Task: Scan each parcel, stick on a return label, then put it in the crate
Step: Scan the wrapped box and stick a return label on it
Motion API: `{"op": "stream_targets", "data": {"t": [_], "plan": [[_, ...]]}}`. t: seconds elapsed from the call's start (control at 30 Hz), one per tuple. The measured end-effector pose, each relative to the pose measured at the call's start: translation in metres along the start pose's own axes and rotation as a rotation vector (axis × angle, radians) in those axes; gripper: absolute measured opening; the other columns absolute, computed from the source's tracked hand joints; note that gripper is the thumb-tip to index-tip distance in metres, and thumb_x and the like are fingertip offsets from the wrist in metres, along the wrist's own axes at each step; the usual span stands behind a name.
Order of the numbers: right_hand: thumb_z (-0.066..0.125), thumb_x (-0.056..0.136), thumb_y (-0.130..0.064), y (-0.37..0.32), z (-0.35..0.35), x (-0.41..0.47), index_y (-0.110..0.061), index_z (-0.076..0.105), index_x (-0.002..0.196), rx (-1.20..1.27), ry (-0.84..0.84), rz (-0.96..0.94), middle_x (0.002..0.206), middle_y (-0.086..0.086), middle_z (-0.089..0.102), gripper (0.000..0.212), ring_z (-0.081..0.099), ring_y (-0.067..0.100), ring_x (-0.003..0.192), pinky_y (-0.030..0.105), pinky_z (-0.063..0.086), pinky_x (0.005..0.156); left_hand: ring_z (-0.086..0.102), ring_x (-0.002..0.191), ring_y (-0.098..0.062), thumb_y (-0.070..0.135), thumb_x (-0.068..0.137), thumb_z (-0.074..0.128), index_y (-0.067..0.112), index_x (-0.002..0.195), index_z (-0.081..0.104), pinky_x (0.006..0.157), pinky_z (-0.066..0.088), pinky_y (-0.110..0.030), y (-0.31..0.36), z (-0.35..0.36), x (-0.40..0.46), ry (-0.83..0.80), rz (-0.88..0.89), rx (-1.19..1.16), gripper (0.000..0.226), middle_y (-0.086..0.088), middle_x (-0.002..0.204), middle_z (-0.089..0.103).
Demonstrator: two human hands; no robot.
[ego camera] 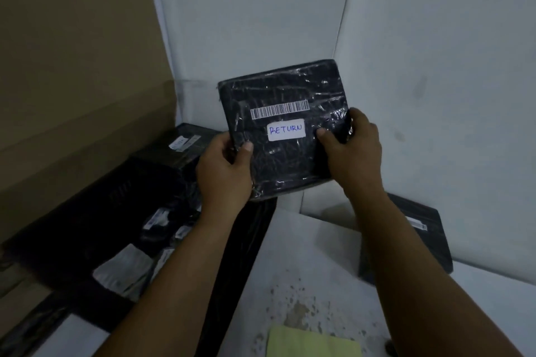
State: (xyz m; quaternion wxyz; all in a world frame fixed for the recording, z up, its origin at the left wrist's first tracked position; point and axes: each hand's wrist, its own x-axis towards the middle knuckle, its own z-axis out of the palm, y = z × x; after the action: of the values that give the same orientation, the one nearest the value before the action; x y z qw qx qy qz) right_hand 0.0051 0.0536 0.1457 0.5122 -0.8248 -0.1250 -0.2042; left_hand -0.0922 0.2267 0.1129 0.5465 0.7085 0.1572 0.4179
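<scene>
I hold a flat black parcel [282,90] wrapped in shiny plastic upright in front of me, above the corner of the white table. It carries a white barcode strip [280,109] and below it a white label [286,129] with "RETURN" handwritten in blue. My left hand [224,174] grips its lower left edge, thumb on the front. My right hand [352,151] grips its right edge, thumb beside the label. A dark crate [72,229] sits low at the left, with several black parcels inside.
A brown cardboard sheet [72,66] stands behind the crate at the left. Another black parcel [420,238] leans against the white wall at the right. A pale yellow pad [310,342] lies on the stained white table [304,269] near the bottom edge.
</scene>
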Motion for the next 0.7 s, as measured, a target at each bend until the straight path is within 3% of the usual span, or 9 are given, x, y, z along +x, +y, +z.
{"op": "stream_targets", "data": {"t": [0.1, 0.2, 0.27, 0.43, 0.53, 0.6, 0.7], "plan": [[0.071, 0.088, -0.037, -0.01, 0.019, 0.001, -0.022, 0.042, 0.147, 0.025, -0.009, -0.045, 0.121, -0.005, 0.049, 0.067, 0.047, 0.007, 0.104, 0.021, 0.038, 0.092, 0.064, 0.084, 0.012, 0.021, 0.091, 0.07, 0.022, 0.111, 0.068, 0.068, 0.047, -0.005, 0.005, -0.016, 0.015, 0.079, 0.04, -0.035, 0.019, 0.021, 0.095, 0.069], [0.07, 0.09, -0.034, -0.011, 0.048, -0.001, -0.023, 0.04, 0.149, 0.033, -0.116, -0.009, 0.136, 0.003, 0.057, 0.067, 0.053, 0.026, 0.122, 0.043, 0.046, 0.105, 0.066, 0.087, 0.007, 0.017, 0.09, 0.071, 0.017, 0.114, 0.068, 0.075, 0.052, -0.013, -0.003, -0.034, 0.026, 0.148, 0.034, -0.017, 0.025, 0.013, 0.098, 0.071], [0.067, 0.092, -0.03, -0.009, 0.069, -0.004, -0.024, 0.041, 0.149, 0.062, -0.201, 0.017, 0.134, 0.001, 0.06, 0.063, 0.056, 0.031, 0.119, 0.049, 0.048, 0.103, 0.064, 0.086, 0.011, 0.015, 0.088, 0.072, 0.018, 0.112, 0.066, 0.074, 0.05, -0.011, -0.016, -0.045, 0.028, 0.184, 0.017, -0.011, 0.025, 0.018, 0.096, 0.068], [0.059, 0.098, -0.031, 0.002, 0.112, -0.005, -0.031, 0.05, 0.14, 0.254, -0.372, 0.09, 0.114, -0.015, 0.061, 0.043, 0.063, 0.016, 0.111, 0.044, 0.053, 0.1, 0.06, 0.083, 0.017, 0.014, 0.086, 0.075, 0.031, 0.103, 0.059, 0.074, 0.046, -0.014, -0.046, -0.065, 0.025, 0.218, -0.046, 0.024, 0.029, 0.021, 0.094, 0.064], [0.058, 0.096, -0.046, 0.011, 0.128, -0.003, -0.046, 0.049, 0.131, 0.308, -0.449, 0.137, 0.125, -0.011, 0.063, 0.036, 0.062, 0.0, 0.103, 0.027, 0.052, 0.094, 0.059, 0.088, 0.01, 0.018, 0.085, 0.077, 0.032, 0.103, 0.057, 0.077, 0.048, -0.021, -0.06, -0.069, 0.021, 0.186, -0.05, 0.09, 0.031, 0.014, 0.1, 0.063], [0.056, 0.094, -0.057, 0.014, 0.134, -0.003, -0.043, 0.048, 0.137, 0.314, -0.498, 0.176, 0.136, -0.007, 0.06, 0.046, 0.061, 0.003, 0.108, 0.027, 0.049, 0.097, 0.057, 0.092, 0.003, 0.019, 0.084, 0.079, 0.03, 0.103, 0.055, 0.077, 0.048, -0.021, -0.067, -0.067, 0.018, 0.157, -0.039, 0.146, 0.032, 0.004, 0.107, 0.061], [0.052, 0.09, -0.069, 0.013, 0.14, -0.003, -0.032, 0.039, 0.149, 0.322, -0.497, 0.218, 0.142, -0.006, 0.055, 0.071, 0.056, 0.009, 0.116, 0.03, 0.045, 0.1, 0.055, 0.091, 0.009, 0.015, 0.081, 0.08, 0.026, 0.099, 0.054, 0.07, 0.043, -0.005, -0.075, -0.063, 0.015, 0.112, -0.016, 0.19, 0.034, 0.0, 0.114, 0.055]]}}
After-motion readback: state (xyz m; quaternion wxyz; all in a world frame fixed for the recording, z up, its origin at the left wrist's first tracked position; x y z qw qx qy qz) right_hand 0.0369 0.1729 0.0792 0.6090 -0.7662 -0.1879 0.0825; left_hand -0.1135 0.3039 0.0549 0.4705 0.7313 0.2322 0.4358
